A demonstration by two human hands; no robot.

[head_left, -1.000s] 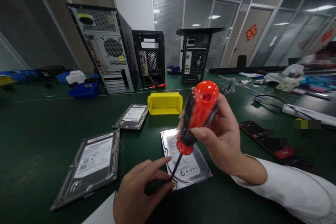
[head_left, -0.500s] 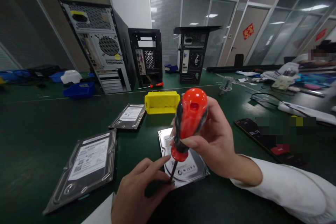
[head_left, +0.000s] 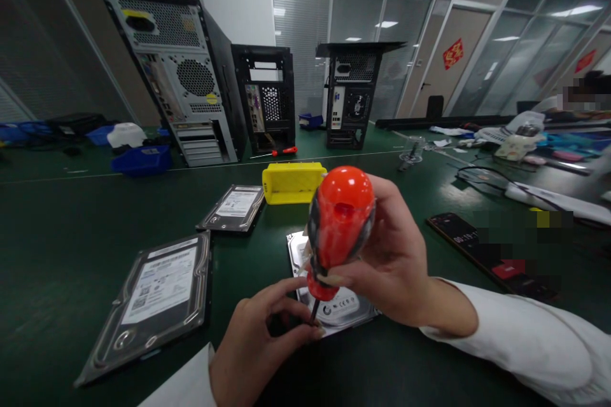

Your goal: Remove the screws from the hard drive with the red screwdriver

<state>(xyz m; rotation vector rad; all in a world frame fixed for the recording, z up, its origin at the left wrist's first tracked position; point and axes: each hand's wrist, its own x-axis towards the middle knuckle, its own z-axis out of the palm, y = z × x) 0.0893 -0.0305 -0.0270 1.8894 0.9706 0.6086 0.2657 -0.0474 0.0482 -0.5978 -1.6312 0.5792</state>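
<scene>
A red and black screwdriver (head_left: 344,216) is gripped by my right hand (head_left: 398,261), its handle tilted up toward me. Its thin shaft runs down to the near left corner of a silver hard drive (head_left: 341,311) lying on the table. At that corner my left hand (head_left: 260,331) is closed, thumb and fingers pinched around the tip of the shaft and against the drive's edge. The screwdriver's very tip is hidden between these fingers. My right hand and the handle cover much of the drive. Two more hard drives, one near (head_left: 160,292) and one farther (head_left: 235,206), lie to the left.
A yellow bin (head_left: 293,183) stands beyond the drive. Behind it are three computer cases (head_left: 195,79), (head_left: 270,98), (head_left: 352,95) and another red-handled screwdriver (head_left: 284,151). A phone (head_left: 458,238) lies to the right. A blue bin (head_left: 140,160) sits far left; a person is at the far right.
The screwdriver handle has tipped slightly left and toward me. My left thumb and fingers have drawn in closer around the shaft's tip at the drive's corner.
</scene>
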